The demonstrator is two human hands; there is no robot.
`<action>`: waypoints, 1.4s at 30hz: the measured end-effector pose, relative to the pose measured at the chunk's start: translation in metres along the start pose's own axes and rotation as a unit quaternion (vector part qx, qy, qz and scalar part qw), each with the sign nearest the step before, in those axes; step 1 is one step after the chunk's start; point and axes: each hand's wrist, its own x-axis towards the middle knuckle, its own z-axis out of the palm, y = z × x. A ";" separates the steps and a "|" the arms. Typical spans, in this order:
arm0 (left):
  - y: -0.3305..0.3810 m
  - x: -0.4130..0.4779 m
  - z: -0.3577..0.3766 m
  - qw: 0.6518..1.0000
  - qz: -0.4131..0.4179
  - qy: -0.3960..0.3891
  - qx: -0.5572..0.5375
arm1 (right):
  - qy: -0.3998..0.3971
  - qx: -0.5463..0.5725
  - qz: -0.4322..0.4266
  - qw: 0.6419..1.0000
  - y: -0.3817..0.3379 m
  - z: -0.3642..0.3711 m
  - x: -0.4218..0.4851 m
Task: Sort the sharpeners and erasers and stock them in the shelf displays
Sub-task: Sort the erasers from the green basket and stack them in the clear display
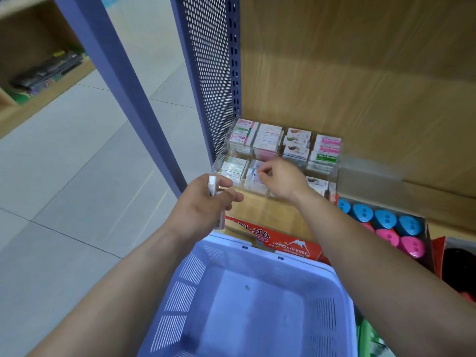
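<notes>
A clear acrylic display (332,173) on the wooden shelf holds packaged erasers (268,137) in several compartments. My right hand (280,179) reaches into a front compartment and pinches a white eraser (253,173) with blue print between thumb and fingers. My left hand (206,202) hovers just left of the display, closed around a small stack of wrapped erasers (213,186) held on edge. Blue and pink sharpeners (386,222) sit in a box to the right.
A lilac plastic basket (257,305) sits below my arms, nothing in it but a small speck. A red eraser carton (286,243) lies at the shelf front. A perforated blue shelf upright (206,73) stands left of the display. Tiled floor lies to the left.
</notes>
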 end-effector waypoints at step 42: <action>-0.011 -0.012 0.003 0.994 0.018 -0.071 0.082 | 0.100 0.331 0.152 0.926 0.025 -0.046 -0.098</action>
